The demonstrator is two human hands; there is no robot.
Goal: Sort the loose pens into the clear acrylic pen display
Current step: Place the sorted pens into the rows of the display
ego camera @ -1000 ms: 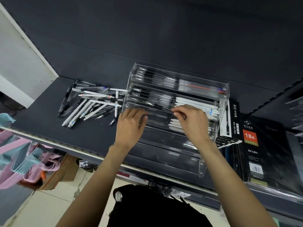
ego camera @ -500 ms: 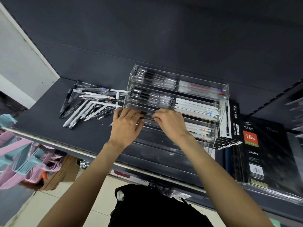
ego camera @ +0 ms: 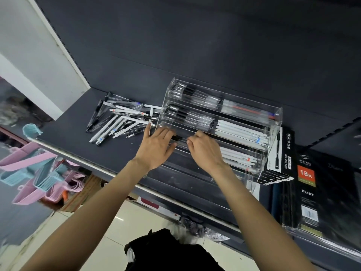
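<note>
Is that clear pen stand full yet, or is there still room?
Partly filled. The acrylic display has pens in its upper tiers, its lowest front tiers look bare, and a pile of loose pens lies on the shelf beside it.

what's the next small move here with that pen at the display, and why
Probably lower the black-gripped pen flat into the left compartment of the third tier of the acrylic display and let go. Both the left hand and right hand are on it at that tier's front edge, and loose pens still wait on the shelf.
</note>
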